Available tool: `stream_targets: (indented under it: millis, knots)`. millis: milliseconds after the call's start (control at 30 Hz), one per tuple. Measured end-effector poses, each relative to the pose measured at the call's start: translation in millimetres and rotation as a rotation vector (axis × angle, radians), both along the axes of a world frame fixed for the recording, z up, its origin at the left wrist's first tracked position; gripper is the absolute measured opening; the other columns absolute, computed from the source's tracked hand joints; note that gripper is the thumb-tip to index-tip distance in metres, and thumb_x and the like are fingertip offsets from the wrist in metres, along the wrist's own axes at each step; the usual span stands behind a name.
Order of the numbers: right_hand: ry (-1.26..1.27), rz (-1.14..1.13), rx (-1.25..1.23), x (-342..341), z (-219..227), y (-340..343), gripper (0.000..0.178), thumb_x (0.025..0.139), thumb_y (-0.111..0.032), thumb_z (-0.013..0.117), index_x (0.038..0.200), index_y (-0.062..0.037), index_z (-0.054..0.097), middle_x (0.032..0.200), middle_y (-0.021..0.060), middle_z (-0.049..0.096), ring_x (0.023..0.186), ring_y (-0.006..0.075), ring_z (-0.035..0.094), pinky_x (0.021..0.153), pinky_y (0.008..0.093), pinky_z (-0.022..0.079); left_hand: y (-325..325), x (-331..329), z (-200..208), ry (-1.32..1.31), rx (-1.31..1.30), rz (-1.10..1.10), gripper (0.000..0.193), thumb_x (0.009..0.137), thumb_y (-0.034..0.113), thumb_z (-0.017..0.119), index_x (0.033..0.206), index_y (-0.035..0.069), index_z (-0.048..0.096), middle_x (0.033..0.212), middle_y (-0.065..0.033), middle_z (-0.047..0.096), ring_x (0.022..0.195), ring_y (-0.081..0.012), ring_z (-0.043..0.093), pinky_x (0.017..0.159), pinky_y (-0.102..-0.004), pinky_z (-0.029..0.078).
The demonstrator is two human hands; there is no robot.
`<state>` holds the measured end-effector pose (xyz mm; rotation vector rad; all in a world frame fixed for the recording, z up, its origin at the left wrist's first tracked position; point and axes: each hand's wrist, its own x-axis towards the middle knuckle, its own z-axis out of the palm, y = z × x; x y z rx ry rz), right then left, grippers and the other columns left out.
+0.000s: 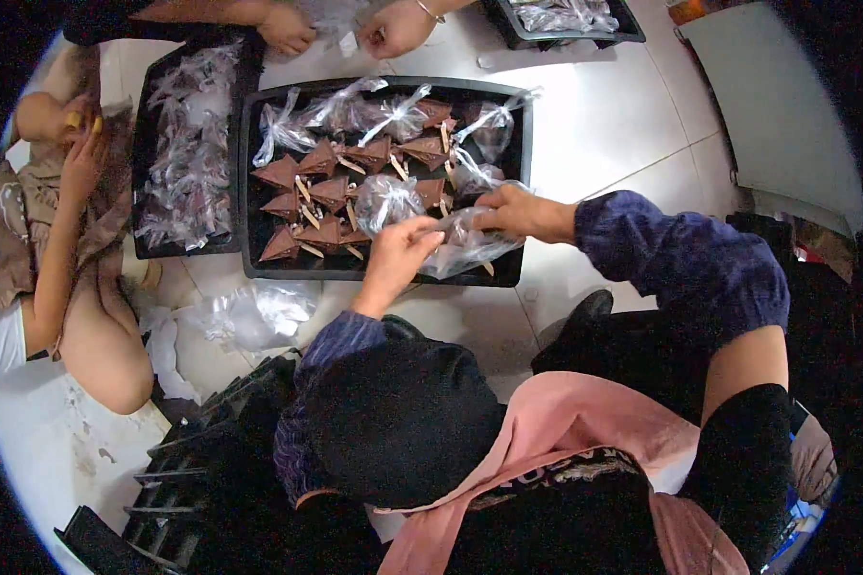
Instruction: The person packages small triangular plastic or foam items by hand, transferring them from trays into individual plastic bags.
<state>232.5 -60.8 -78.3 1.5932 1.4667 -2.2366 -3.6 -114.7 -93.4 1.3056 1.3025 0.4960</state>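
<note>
Over the near right part of a black tray (302, 269), both my hands are closed on a clear plastic bag (460, 254). My left hand (398, 261) pinches the bag's left side, and my right hand (523, 213) grips its upper right edge. Something brown shows dimly through the film; its shape is hard to make out. Rows of brown, chocolate-looking triangular treats on flat wooden sticks (331, 194) lie in the tray. Beside my left hand sits a knotted bag (391, 196) with a brown treat inside. Several more tied bags (340, 107) line the tray's far side.
To the left stands another black tray (187, 248) full of bagged pieces; a third tray (585, 40) is at the far right. Across from me are another person's hands (403, 29). Someone sits at left, hands (81, 144) together. Loose plastic bags (259, 311) lie on the tiled floor.
</note>
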Motion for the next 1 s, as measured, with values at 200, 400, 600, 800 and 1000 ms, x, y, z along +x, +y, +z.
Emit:
stream_targets:
  millis: [200,400,600,800,1000]
  knots:
    - [0.327,-0.051,-0.105,11,70,27,0.020,0.089,-0.023,0.060,0.097,-0.0054,0.066,0.079,-0.0051,0.062,0.064,0.0046,0.052,0.058,0.0208,0.042,22,-16,49,-0.609,-0.189,0.075,0.010,0.089,0.014,0.065,0.086,0.006,0.059,0.077,0.0081,0.052,0.071,-0.0013,0.046,0.065,-0.0170,0.037]
    - [0.412,-0.003,-0.052,32,116,37,0.023,0.087,-0.017,0.060,0.107,-0.0072,0.064,0.090,0.0004,0.065,0.082,0.0110,0.062,0.076,0.0247,0.049,27,-11,77,-0.789,-0.427,-0.007,0.027,0.087,0.030,0.065,0.077,0.007,0.054,0.072,0.0073,0.046,0.070,-0.0062,0.042,0.065,-0.0215,0.031]
    - [-0.012,0.989,1.369,47,155,23,0.047,0.076,-0.020,0.066,0.121,-0.0145,0.052,0.107,0.0058,0.053,0.086,0.0241,0.060,0.076,0.0373,0.046,49,-10,105,-0.200,0.304,-0.567,0.024,0.079,0.021,0.068,0.070,0.004,0.053,0.071,-0.0049,0.049,0.073,-0.0193,0.046,0.071,-0.0322,0.038]
    - [-0.124,1.003,1.676,76,113,20,0.031,0.083,-0.014,0.052,0.113,-0.0103,0.053,0.100,0.0053,0.051,0.089,0.0170,0.058,0.082,0.0335,0.041,29,12,113,0.526,0.834,-0.743,0.006,0.081,0.003,0.053,0.079,0.002,0.059,0.076,-0.0142,0.058,0.081,-0.0303,0.057,0.071,-0.0426,0.046]
    - [-0.205,1.020,1.525,77,104,12,0.016,0.081,-0.014,0.056,0.094,-0.0064,0.059,0.095,0.0057,0.052,0.091,0.0189,0.053,0.087,0.0361,0.040,28,36,118,0.676,0.511,-0.492,0.011,0.084,0.014,0.059,0.083,0.004,0.061,0.069,-0.0173,0.061,0.067,-0.0378,0.062,0.060,-0.0490,0.049]
